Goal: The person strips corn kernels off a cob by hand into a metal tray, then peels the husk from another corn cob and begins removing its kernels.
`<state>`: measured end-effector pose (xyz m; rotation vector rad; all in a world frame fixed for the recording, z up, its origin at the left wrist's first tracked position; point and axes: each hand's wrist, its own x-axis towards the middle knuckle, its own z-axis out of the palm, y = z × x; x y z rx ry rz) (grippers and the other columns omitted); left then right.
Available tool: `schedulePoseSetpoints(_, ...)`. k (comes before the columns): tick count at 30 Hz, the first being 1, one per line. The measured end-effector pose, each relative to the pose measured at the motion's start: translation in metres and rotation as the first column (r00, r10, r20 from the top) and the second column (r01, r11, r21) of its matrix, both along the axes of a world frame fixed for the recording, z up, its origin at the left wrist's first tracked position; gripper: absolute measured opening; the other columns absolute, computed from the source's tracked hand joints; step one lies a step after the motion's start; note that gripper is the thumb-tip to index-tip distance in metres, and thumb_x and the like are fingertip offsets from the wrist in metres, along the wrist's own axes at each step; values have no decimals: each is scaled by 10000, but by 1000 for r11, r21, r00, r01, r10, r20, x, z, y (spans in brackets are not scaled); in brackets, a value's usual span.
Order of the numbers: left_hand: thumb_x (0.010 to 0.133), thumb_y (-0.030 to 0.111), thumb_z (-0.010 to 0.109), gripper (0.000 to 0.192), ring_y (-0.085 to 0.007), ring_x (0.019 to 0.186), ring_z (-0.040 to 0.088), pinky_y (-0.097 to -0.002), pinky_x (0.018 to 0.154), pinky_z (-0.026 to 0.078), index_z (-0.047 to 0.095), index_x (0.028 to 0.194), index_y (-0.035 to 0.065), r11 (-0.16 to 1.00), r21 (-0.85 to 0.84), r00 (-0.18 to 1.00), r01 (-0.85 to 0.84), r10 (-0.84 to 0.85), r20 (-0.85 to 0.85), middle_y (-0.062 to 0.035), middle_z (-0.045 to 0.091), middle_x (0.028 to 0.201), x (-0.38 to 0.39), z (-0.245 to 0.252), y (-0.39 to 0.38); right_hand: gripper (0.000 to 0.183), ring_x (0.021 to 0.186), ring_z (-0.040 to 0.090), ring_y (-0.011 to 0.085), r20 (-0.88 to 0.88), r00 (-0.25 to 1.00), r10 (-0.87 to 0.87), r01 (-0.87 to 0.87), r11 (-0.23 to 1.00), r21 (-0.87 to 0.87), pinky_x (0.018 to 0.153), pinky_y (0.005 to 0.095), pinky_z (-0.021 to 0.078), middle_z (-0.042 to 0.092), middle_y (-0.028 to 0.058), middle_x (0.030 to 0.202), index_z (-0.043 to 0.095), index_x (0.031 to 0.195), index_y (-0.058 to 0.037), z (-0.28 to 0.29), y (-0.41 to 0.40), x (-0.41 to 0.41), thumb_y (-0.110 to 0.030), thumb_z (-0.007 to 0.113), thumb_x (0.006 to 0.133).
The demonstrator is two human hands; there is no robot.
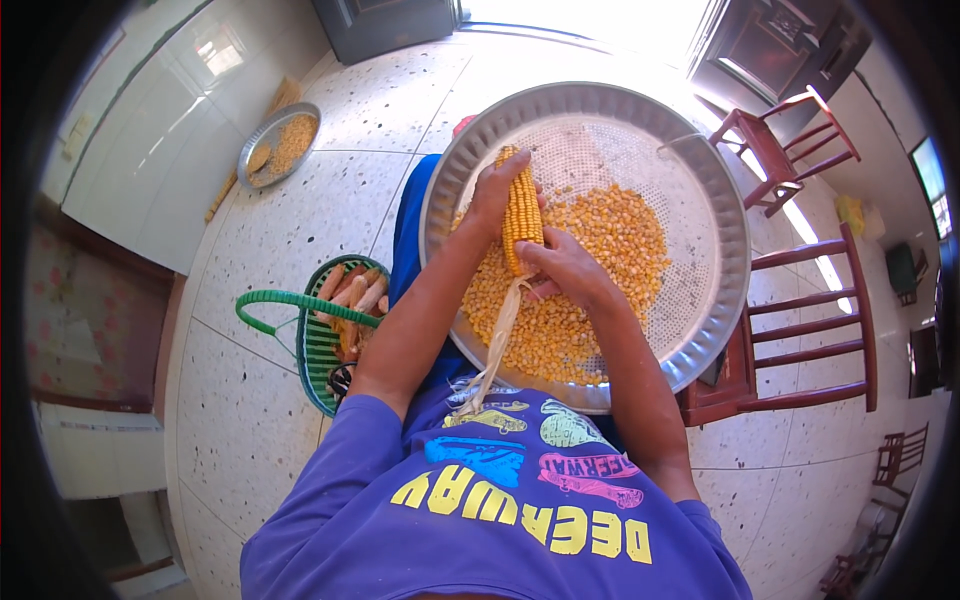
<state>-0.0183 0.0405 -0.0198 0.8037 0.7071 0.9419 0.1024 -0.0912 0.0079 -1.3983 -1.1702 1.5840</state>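
Note:
An ear of yellow corn, its kernels mostly on, is held between my two hands over a large round metal sieve pan. My left hand wraps the ear's upper part, thumb near the tip. Around the lower end, my right hand closes with its fingers by the dry husk, which hangs down to my shirt. Loose corn kernels lie heaped in the pan's middle and near part; the perforated base shows beyond them. The pan rests over my lap and partly on a wooden chair.
A green woven basket with corn cobs stands on the floor at left. Farther left are a metal tray of kernels and a broom. Red wooden chairs stand at right. An open doorway is ahead.

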Motion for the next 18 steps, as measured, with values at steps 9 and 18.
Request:
schedulePoseSetpoints(9,995,376,618,357,-208,591,661,-339,513,581,536,1037,32,996,-70,994,46,-39,105,-114,627,762,-1,-4,4,535,862,660,187,31,1000,-4,4,1000,3,644,294,593,643,119,1075,556,1281,21,7,-1,1,-387,644,947)
schedulePoseSetpoints(18,994,381,621,366,-209,602,660,-347,528,584,530,1038,29,997,-68,993,48,-41,111,-122,628,767,-1,-1,3,506,848,647,164,-114,993,23,-27,999,-39,623,276,583,638,114,1082,560,1292,-12,-10,4,11,-403,612,974)
